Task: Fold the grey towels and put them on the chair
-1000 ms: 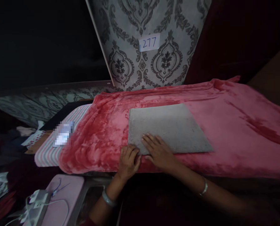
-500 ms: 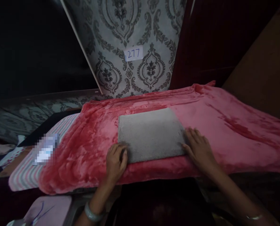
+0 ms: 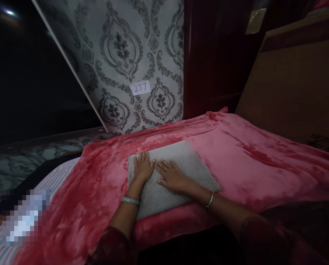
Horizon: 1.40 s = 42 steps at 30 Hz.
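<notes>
The grey mat (image 3: 178, 173) lies flat on the pink blanket (image 3: 263, 162), near the blanket's front edge; the left hand (image 3: 143, 167) rests on it palm down, fingers spread and pointing to 12 o'clock, gripping nothing; the right hand (image 3: 171, 176) lies flat just beside it at 3 o'clock, fingers stretched toward 10 o'clock, also gripping nothing; each wrist wears a bangle; at 12 o'clock from the mat stands a patterned panel (image 3: 120, 55) bearing a label (image 3: 140, 88) marked 277; striped cloth (image 3: 52, 178) shows at 9 o'clock.
</notes>
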{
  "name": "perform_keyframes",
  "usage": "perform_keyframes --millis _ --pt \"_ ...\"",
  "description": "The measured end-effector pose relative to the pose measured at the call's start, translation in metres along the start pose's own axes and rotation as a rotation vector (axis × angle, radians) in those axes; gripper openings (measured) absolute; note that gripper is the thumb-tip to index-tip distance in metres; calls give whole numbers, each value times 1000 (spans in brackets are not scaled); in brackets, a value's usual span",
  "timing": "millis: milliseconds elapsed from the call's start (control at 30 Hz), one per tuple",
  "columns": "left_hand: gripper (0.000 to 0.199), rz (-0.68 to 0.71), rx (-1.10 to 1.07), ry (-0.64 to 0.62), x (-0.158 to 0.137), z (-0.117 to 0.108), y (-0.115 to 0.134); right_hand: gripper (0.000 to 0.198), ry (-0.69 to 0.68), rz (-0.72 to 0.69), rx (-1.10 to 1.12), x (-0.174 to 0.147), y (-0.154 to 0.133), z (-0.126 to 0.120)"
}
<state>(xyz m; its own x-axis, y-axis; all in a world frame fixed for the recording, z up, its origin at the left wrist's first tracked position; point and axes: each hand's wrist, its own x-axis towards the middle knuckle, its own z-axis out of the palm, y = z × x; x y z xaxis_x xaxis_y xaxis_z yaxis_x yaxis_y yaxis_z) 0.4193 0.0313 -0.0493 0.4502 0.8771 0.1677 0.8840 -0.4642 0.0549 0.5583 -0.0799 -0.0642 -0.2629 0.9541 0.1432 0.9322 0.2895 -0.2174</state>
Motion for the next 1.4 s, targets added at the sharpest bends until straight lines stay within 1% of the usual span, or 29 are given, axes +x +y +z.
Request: perform_keyframes --millis 100,233,333,400,500,567,600,700,733,800,867,1033,1200,1300,1400 --pt "60 12 22 15 -3 7 -4 67 24 87 -13 -15 38 -2" --pt "61 7 13 -4 -1 8 -4 66 9 328 -33 -39 91 -12" --pt "61 -4 7 -11 0 7 -3 67 -13 469 -29 -49 116 -20" --pt "60 -6 2 1 -1 6 -3 67 -11 506 -60 -48 121 -28" --pt "59 -6 -4 3 -1 6 -3 63 71 479 -133 -30 109 -39" --pt "60 -1 1 -1 -2 6 -3 62 106 380 -121 -10 90 -41" --pt "61 1 10 0 -2 6 -4 63 84 310 -91 0 79 -40" --pt "61 3 51 3 -2 7 -4 67 -41 115 0 26 53 -28" --pt "61 5 67 8 -1 7 -4 67 -57 73 14 31 48 -23" --pt "60 7 96 20 -1 8 -4 68 -32 43 20 37 49 -15" --pt "60 4 114 24 0 8 -4 69 10 85 14 38 61 -12" --pt "61 -11 98 -13 1 7 -4 67 69 294 -30 33 105 -16" --pt "61 -12 68 -17 1 7 -5 65 76 438 -6 27 130 -16" --pt "62 -22 59 -16 1 7 -4 65 95 484 21 24 141 -10" --pt "62 -28 52 -40 0 3 -2 65 143 477 54 20 153 -2"
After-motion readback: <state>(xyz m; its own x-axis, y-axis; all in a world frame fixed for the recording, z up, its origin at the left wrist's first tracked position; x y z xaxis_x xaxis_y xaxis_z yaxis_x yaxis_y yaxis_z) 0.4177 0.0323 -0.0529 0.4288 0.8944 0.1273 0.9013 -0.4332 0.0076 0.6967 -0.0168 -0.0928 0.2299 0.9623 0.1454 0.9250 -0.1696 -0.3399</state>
